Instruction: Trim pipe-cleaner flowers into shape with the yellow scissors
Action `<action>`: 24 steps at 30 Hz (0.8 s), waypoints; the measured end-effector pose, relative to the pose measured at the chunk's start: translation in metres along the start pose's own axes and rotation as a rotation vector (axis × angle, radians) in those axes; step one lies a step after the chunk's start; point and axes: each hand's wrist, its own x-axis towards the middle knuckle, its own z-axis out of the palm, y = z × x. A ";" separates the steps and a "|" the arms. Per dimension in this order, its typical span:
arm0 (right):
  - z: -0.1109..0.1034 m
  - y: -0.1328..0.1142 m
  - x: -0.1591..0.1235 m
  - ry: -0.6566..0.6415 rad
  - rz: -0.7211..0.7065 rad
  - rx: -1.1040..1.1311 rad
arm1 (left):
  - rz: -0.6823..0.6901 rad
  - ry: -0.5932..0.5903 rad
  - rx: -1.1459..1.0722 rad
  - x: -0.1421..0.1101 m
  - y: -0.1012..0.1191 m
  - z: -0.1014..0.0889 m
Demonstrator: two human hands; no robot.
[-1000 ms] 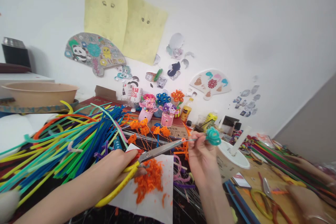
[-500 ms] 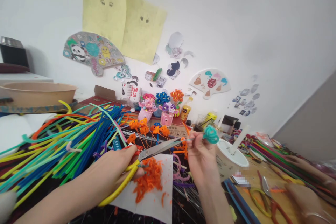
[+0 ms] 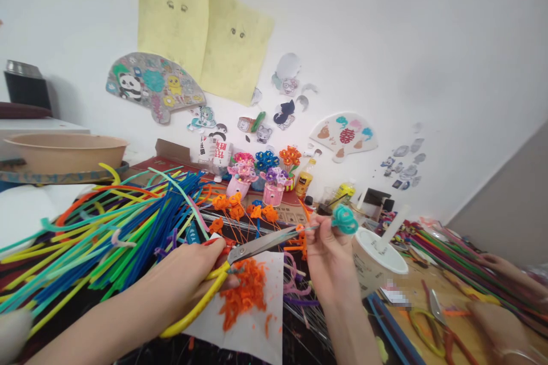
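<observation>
In my left hand point(image 3: 194, 274) are scissors point(image 3: 263, 243) with yellow and red handles, my fingers closed round them. Their blades point right and lie almost together, tips close to my other hand. My right hand point(image 3: 327, 254) pinches the stem of a teal pipe-cleaner flower point(image 3: 345, 219); its looped head shows beyond the fingertips, and a thin stem runs left towards the blade tips. Whether the blades touch the stem I cannot tell. Under the scissors, a heap of orange fuzz clippings point(image 3: 246, 293) lies on a white sheet of paper point(image 3: 265, 348).
Many coloured pipe cleaners point(image 3: 141, 239) spread on the left. Orange flowers point(image 3: 235, 211) on stems lie behind my hands, before small potted flowers point(image 3: 273, 194). A lidded cup point(image 3: 372, 262) stands right of my right hand. Farther right are other scissors point(image 3: 436, 308) and another person's hands point(image 3: 496, 319).
Both hands keep almost the same pose. The teal flower has shifted very slightly left, and the scissor handles have moved a little. The view sways slightly.
</observation>
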 end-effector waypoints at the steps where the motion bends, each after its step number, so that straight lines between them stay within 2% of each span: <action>1: 0.000 0.000 0.000 -0.001 0.003 0.004 | -0.005 0.002 -0.001 0.000 0.000 0.001; 5: 0.000 0.000 0.000 -0.005 0.010 0.003 | 0.006 0.031 -0.020 0.001 -0.005 0.006; 10: -0.001 0.000 0.000 -0.003 -0.001 -0.014 | 0.054 0.121 0.018 0.003 -0.014 0.015; 18: 0.000 0.000 0.000 0.004 0.015 0.016 | 0.123 0.057 -0.009 0.002 -0.012 0.011; 24: 0.001 -0.001 0.001 0.022 0.010 0.015 | 0.117 0.113 -0.047 -0.003 -0.010 0.010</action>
